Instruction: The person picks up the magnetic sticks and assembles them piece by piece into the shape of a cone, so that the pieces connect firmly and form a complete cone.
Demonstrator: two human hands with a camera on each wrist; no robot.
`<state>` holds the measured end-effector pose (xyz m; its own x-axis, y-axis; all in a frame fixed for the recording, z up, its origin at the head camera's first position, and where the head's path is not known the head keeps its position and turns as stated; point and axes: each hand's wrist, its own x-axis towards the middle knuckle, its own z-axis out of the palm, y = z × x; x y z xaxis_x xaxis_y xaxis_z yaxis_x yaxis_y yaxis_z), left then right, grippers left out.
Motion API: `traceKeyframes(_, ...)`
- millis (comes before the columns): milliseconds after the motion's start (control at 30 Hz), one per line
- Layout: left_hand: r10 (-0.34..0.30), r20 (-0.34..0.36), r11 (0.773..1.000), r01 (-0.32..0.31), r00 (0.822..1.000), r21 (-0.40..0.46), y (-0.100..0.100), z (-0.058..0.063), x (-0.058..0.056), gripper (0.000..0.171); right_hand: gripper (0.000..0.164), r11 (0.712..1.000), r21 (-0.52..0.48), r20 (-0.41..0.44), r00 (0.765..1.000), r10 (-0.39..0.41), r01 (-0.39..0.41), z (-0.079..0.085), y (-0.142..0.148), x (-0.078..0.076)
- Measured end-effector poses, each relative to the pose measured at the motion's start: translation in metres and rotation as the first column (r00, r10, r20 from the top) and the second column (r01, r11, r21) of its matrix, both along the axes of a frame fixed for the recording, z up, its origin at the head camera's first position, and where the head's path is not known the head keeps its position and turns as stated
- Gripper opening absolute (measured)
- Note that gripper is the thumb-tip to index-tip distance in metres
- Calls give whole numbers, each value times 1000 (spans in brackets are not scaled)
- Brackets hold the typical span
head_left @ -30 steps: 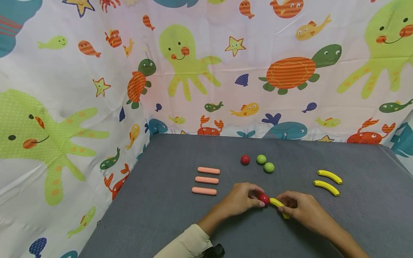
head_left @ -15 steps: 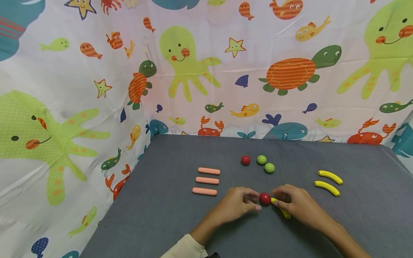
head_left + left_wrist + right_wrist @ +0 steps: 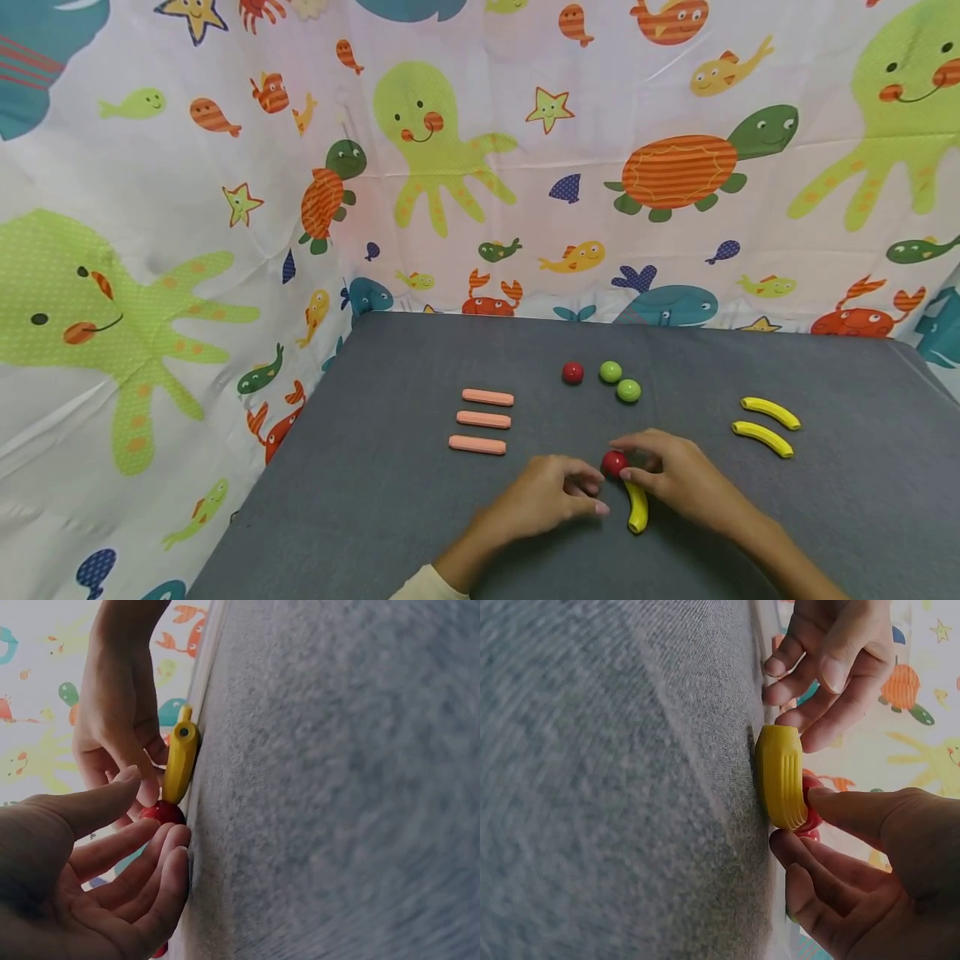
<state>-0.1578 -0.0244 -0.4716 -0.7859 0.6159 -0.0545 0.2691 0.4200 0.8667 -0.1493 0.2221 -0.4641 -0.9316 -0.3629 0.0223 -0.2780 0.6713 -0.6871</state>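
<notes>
My right hand (image 3: 678, 471) pinches a glossy red ball (image 3: 614, 463) between thumb and fingers. Just below the ball, a curved yellow toy banana (image 3: 637, 508) lies on the grey table, its upper end close against the ball. In the right wrist view the ridged banana (image 3: 781, 776) partly covers the red ball (image 3: 811, 804). To the left, my left hand (image 3: 551, 492) holds nothing, its fingers loosely bent and apart from the ball. The left wrist view shows a small dark hole in the near end of the banana (image 3: 180, 761).
Three pink sausage-like sticks (image 3: 483, 420) lie in a column at left. Another red ball (image 3: 573, 372) sits behind, beside two green balls (image 3: 628, 391). Two more toy bananas (image 3: 762, 439) lie at right. A sea-animal printed cloth (image 3: 480, 192) hangs behind the table (image 3: 390, 517).
My left hand has let go of the red ball and drawn back slightly. The right hand has shifted from the banana to the ball, and the banana has turned, its lower end swinging left.
</notes>
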Motion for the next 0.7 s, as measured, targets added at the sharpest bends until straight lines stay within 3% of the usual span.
traceKeyframes(333, -86, -48, 993, 82, 995, -83, 13, 1, 6, 34, 25, 999, -6, 27, 998, -49, 49, 0, -1, 3)
traceKeyframes(700, -50, -91, 996, 43, 995, -79, 10, -2, 3, 21, 30, 995, -23, 72, 993, -91, 93, 1, 1, 5)
